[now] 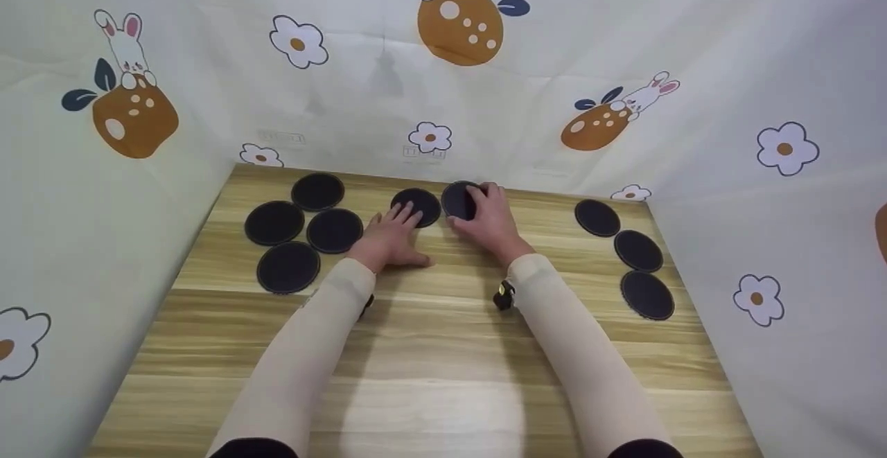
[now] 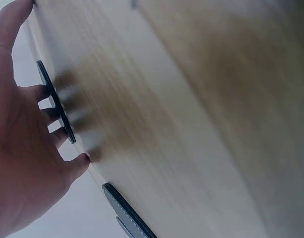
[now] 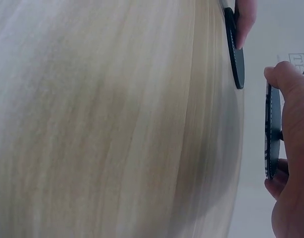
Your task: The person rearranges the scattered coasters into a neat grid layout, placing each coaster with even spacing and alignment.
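Right fingers [image 1: 476, 194] wide around black disc [image 1: 456, 201]

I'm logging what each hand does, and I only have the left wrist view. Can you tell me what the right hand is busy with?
Observer: The right hand grips a black disc between thumb and fingers.
Operator: Is it lying flat or held up?
Observer: Held up: the right wrist view shows a gap between it and the tabletop.
Operator: Anything farther to the person's right?
Observer: Yes, three more black discs lie near the table's right edge.
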A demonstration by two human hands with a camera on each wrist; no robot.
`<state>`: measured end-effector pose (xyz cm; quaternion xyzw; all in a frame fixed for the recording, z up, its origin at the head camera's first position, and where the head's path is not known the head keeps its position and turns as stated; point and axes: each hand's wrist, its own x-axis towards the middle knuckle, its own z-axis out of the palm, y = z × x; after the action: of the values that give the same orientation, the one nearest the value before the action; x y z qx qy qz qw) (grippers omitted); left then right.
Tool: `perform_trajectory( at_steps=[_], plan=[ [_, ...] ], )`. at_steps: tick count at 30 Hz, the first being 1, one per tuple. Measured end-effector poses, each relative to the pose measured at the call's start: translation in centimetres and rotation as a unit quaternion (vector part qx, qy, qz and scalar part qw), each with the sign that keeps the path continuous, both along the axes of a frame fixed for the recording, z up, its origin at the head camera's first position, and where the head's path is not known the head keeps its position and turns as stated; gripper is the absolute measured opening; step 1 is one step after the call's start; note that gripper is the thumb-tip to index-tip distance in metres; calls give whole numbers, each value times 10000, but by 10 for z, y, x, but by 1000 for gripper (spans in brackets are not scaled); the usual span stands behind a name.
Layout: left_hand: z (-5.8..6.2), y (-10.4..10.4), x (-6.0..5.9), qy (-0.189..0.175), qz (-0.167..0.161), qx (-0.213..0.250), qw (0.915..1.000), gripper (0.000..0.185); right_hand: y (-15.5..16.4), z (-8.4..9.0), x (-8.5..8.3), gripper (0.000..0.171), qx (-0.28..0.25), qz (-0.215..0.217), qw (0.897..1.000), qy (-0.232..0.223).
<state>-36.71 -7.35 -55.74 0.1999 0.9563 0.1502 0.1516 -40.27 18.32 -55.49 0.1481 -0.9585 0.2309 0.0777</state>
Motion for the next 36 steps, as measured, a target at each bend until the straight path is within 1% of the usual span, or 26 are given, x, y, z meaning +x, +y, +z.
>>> perform_trajectory(
  at_steps=[1,2,4,8,9,10,14,16,17,18,21,24,25,30,36],
  plan=[
    [-2,0,-2,10,-7,55,10000,121,0,-1,-1,85,4,-21,10000,-5],
    [-2,0,-1,1,-1,66,10000,121,0,-2,-1,86,-4,-39,10000,-5],
    [3,0,2,-45,20,7,10000,120,1,-4,-3,86,-23,-66,10000,14],
    [-1,0,-1,-39,25,-11,10000,120,1,-8,-6,87,-67,-79,9999,25],
    [-4,0,-3,-25,25,25,10000,121,1,-10,-6,87,-64,-83,9999,5],
    [-9,0,-6,6,22,27,10000,121,1,-11,-7,86,-41,-93,9999,-37],
    [-12,0,-8,34,32,33,10000,122,0,-16,-8,86,61,-156,9993,-334],
    [-7,1,-5,20,41,-19,10000,121,-1,-18,-8,86,105,-209,9985,-498],
    [-2,1,-2,-1,49,-27,10000,121,-1,-19,-8,86,116,-233,9981,-563],
    [-5,0,-3,24,48,-9,10000,121,-2,-20,-8,86,111,-264,9976,-631],
    [-2,1,0,25,54,-44,10000,119,-2,-22,-9,87,68,-313,9968,-730],
    [-2,1,2,120,52,-50,9999,117,-2,-23,-10,88,53,-326,9967,-742],
    [3,1,5,134,50,-79,9999,116,-2,-24,-10,88,72,-330,9967,-738],
    [3,1,7,245,39,-141,9996,115,-1,-27,-12,90,138,-334,9966,-737],
    [4,1,7,207,54,-149,9997,114,-3,-27,-12,88,177,-282,9970,-694]
  ],
)
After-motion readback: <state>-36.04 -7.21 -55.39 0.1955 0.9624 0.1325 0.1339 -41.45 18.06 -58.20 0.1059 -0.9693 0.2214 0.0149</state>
